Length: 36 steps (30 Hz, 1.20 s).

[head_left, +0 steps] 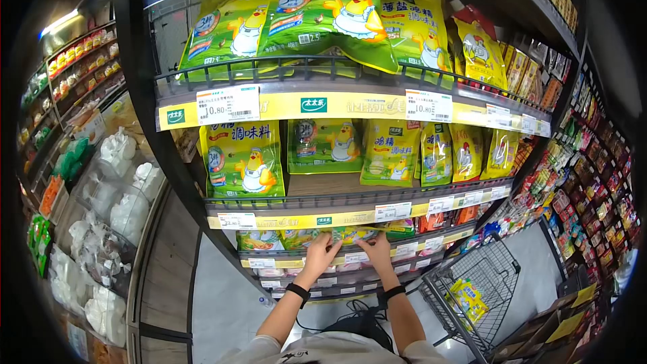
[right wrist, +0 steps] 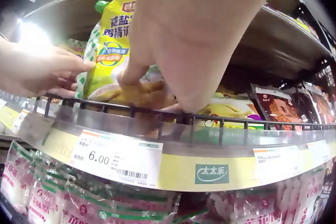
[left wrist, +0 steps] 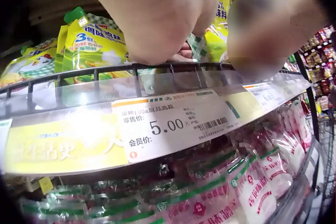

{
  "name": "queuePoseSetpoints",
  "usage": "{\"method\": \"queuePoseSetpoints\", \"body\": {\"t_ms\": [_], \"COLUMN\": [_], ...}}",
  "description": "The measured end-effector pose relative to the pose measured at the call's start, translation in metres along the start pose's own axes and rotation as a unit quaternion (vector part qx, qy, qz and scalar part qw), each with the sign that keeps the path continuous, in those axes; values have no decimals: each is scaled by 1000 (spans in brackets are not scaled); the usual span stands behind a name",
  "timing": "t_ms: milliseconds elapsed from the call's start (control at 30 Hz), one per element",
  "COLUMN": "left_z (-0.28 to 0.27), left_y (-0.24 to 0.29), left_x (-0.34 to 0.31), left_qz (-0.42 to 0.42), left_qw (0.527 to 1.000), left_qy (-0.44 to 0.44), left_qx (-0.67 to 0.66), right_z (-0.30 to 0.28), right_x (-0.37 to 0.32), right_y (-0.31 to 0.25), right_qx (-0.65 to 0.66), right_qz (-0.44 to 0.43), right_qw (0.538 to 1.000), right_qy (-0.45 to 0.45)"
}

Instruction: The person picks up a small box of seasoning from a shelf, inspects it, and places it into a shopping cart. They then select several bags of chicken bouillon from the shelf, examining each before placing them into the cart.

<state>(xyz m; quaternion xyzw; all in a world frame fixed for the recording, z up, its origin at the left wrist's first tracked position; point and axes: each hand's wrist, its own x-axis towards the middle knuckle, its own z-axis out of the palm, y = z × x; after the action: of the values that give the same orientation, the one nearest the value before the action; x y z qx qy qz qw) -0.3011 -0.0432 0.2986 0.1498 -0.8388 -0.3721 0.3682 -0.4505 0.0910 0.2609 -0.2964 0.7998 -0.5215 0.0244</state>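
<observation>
A yellow plastic pouch with a green cap (right wrist: 108,71) stands at upper left of the right-wrist view. The left hand (head_left: 321,256) touches its edge with straight fingers; the right hand (head_left: 378,252) touches its front, its grip cannot be told.

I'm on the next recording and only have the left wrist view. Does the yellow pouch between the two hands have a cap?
Observer: Yes. In the right wrist view, a green cap sits at the upper corner of that chicken-essence seasoning pouch.
Operator: Is the person wearing anything on the wrists?
Observer: The head view shows a black band on each wrist.
Operator: Anything standing on the floor to the person's right?
Observer: A wire shopping cart with a yellow packet inside, seen from the head.
</observation>
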Motion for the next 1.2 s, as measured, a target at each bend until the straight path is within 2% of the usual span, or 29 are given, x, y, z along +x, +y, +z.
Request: {"method": "queuePoseSetpoints", "body": {"t_ms": [100, 200, 300, 333, 433, 467, 500, 567, 600, 633, 700, 733, 833, 900, 967, 1033, 1067, 1200], "left_z": [-1, -2, -6, -7, -14, -16, -18, -20, -21, -19, -4, 3, 22, 35, 55, 74, 82, 106], "left_y": [1, 0, -1, -2, 14, 21, 27, 37, 46, 52, 59, 66, 90, 109, 118, 127, 134, 167], "left_x": [-3, -6, -13, -17, -23, -26, -30, -35, -36, -39, -44, -43, -40, -33, -31, -31, -32, -39], "left_qz": [16, 41, 61, 74, 89, 82, 74, 78, 92, 104, 108, 114, 106, 134, 204, 213, 215, 211], "left_qw": [1000, 998, 996, 995, 992, 991, 990, 987, 982, 976, 965, 958, 936, 915, 897, 876, 869, 842], "left_qy": [7, 14, -14, -26, -52, -54, -56, -117, -151, -184, -214, -228, -289, -331, -343, -379, -395, -449], "left_qx": [-5, -39, -66, -61, -76, -91, -106, -72, -61, -49, -109, -130, -169, -187, -191, -208, -207, -210], "right_z": [-9, -14, -30, -30, -38, -43, -48, -56, -76, -85, -111, -122, -158, -178, -196, -211, -219, -253], "right_x": [5, 0, -14, -26, -54, -61, -70, -93, -103, -111, -128, -135, -149, -160, -172, -185, -192, -211], "right_y": [4, -5, -36, -43, -58, -54, -47, -38, -69, -71, -60, -55, -60, -67, -70, -70, -68, -67], "right_qx": [-65, 181, 65, 170, 69, -43, 12, 124, 154, 160, 170, 65, -31, -28, -28, -31, -49, -27], "right_qz": [9, -124, -108, -72, -92, -144, -120, -75, -96, -65, -2, -26, -88, -55, -32, -20, 13, 49], "right_qw": [993, 973, 989, 979, 992, 988, 992, 988, 983, 984, 983, 996, 995, 998, 999, 997, 996, 994], "right_qy": [-101, -67, -80, -90, -46, -39, -43, -52, -33, -43, -66, -59, -18, 3, 34, 72, 72, 90]}}
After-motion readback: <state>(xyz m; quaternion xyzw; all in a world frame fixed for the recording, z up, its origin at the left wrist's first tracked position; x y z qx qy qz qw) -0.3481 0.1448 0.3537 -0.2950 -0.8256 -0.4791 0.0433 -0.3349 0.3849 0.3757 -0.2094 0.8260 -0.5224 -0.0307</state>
